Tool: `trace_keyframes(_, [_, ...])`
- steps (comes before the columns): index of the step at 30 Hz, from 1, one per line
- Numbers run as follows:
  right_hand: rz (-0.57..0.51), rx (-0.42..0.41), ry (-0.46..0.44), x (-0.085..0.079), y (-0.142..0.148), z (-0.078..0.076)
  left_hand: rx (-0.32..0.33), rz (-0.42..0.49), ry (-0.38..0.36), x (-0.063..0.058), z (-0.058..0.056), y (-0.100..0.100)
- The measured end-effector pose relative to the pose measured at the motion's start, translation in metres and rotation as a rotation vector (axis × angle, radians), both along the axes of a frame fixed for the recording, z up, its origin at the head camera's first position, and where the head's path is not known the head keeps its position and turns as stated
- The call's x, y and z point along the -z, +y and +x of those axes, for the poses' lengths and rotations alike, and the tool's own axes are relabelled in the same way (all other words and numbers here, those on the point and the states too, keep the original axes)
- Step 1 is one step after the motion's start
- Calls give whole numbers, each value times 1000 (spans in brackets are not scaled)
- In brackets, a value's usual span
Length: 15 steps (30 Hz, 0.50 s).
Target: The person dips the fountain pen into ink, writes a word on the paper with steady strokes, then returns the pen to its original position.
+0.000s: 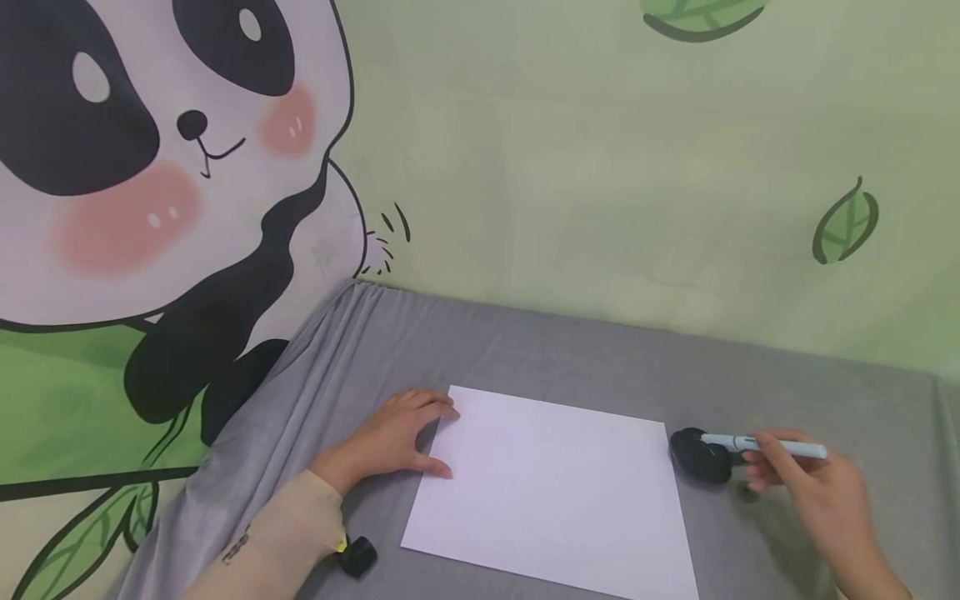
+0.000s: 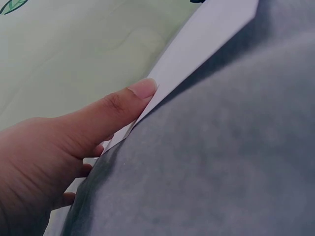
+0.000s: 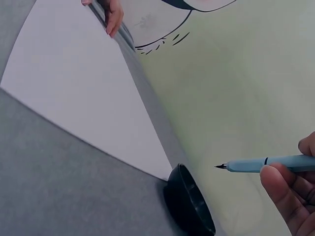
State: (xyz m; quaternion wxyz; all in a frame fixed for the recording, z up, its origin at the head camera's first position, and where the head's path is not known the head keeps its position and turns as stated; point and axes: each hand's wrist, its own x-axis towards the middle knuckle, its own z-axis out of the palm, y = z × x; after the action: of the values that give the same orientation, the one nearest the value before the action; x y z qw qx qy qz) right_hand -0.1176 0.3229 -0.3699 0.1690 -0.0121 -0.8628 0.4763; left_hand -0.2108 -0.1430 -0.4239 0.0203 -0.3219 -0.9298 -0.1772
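Note:
A white sheet of paper (image 1: 555, 492) lies on grey cloth. The left hand (image 1: 397, 433) rests at its left edge, thumb and fingertips spread and touching the sheet; in the left wrist view the thumb (image 2: 118, 108) lies on the paper's edge. Between thumb and fingers, the right hand (image 1: 828, 487) pinches a light blue pen (image 1: 806, 449). Its dark pointed nib (image 3: 221, 166) is bare and points left. Just off the paper's right side is a small black bowl (image 3: 177, 204); from the head view the pen's front end overlaps it. Whether they touch, I cannot tell.
Grey cloth (image 1: 525, 333) covers the surface and hangs in folds at the left. Behind stands a pale green wall (image 1: 600, 208) with a painted panda (image 1: 225, 208) and leaves. A small black object (image 1: 358, 557) is beside the left wrist.

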Motion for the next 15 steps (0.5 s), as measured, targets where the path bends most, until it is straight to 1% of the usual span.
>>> trace_keyframes(3, [18, 14, -10, -5, -5, 1, -1, 1, -10, 0, -1, 1])
trace_keyframes(7, [-67, -20, 2, -11, -14, -1, -3, 1, -14, -1, -1, 1])
trace_keyframes(9, [-93, -34, 22, -13, -18, -2, -3, 1, -11, -1, -2, 1])
trace_keyframes(14, [-108, -54, 56, -15, -29, -8, 1, 4, -9, -1, -1, 0])
trace_keyframes(15, [-130, -66, 60, -15, -31, -8, 2, 7, -13, -1, 0, 0])
